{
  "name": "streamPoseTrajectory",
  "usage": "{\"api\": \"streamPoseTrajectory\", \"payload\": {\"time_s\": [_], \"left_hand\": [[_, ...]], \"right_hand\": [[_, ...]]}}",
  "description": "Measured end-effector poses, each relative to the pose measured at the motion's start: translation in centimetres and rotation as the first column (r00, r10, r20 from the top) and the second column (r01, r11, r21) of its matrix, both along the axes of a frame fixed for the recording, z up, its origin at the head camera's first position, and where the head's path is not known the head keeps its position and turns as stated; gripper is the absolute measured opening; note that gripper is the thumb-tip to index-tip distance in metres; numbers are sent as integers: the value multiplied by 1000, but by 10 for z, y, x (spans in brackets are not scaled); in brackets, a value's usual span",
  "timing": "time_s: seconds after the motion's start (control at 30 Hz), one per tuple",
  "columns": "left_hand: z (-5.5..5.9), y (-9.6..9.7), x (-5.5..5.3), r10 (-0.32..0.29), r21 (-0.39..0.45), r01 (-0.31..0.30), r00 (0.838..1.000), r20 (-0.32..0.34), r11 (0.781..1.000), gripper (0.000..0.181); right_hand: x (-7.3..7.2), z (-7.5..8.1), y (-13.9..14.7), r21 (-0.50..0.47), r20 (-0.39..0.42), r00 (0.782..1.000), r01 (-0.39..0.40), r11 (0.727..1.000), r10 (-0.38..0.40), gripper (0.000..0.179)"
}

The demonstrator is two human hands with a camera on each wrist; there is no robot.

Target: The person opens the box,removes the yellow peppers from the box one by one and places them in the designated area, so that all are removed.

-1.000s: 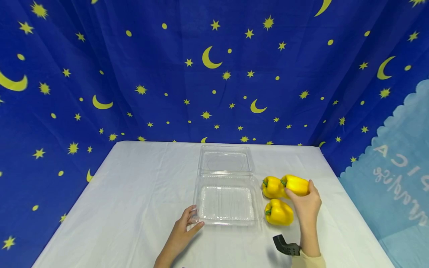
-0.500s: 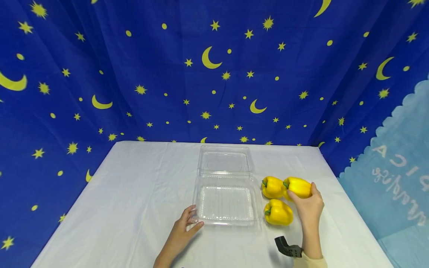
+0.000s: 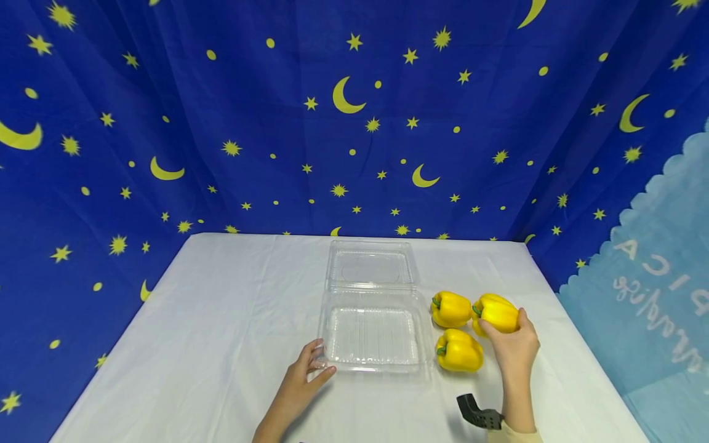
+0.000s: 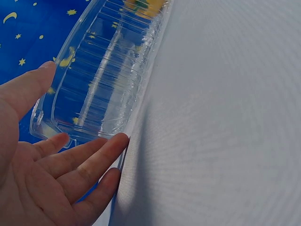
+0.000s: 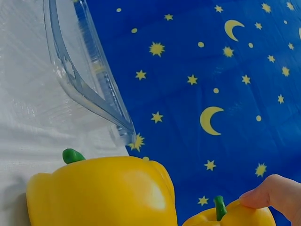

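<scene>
On the right of the head view, my right hand grips a yellow bell pepper with a green stem, thumb on its near side and fingers round the far end. A second yellow bell pepper lies just left of it, and a third lies nearer me. My left hand has its fingers loosely extended at the front left corner of a clear plastic clamshell container. In the left wrist view its fingers lie beside the container's wall. The right wrist view shows only a thumb on the pepper.
The container's hinged lid lies folded back, away from me. A white cloth covers the table. Blue star-and-moon fabric hangs behind, with a light blue lettered cloth at the right. A black bracket is on the right wrist.
My right hand has moved slightly right and toward me with the gripped pepper, leaving the back left pepper more exposed. The left hand, container and other peppers stay practically where they were.
</scene>
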State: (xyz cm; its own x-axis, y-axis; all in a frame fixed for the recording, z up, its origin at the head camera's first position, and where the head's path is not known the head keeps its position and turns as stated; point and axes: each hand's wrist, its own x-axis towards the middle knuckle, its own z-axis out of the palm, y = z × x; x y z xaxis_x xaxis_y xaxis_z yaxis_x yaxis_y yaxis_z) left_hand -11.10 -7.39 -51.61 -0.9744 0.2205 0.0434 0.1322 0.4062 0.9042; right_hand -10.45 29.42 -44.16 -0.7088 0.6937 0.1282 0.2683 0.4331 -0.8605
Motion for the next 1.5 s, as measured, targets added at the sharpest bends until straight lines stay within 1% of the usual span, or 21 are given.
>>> {"api": "streamPoseTrajectory", "payload": {"time_s": [0.3,0.53,0.7,0.93,1.13,1.3,1.5], "left_hand": [[-1,1,-1,6,16,-6,1000,-6,1000,60],[-2,1,-1,10,18,-9,1000,-24,1000,60],[-2,1,-1,13,24,-12,1000,-12,1000,60],[1,1,-1,4,18,-5,1000,5,1000,60],[1,1,-1,-1,13,1,1000,2,1000,60],[0,1,-1,6,13,-6,1000,-1,1000,61],[1,0,0,-1,25,1,1000,-4,1000,61]], "right_hand": [[3,-4,3,-8,7,1000,21,1000,-21,84],[6,-5,4,-18,14,1000,24,1000,-23,85],[9,-6,7,-17,23,999,33,999,-33,85],[14,-10,10,-12,58,998,40,999,-39,84],[18,-16,12,-13,100,993,62,998,-60,84],[20,-21,14,-12,102,993,61,998,-59,84],[22,-26,16,-25,138,989,60,998,-56,84]]}}
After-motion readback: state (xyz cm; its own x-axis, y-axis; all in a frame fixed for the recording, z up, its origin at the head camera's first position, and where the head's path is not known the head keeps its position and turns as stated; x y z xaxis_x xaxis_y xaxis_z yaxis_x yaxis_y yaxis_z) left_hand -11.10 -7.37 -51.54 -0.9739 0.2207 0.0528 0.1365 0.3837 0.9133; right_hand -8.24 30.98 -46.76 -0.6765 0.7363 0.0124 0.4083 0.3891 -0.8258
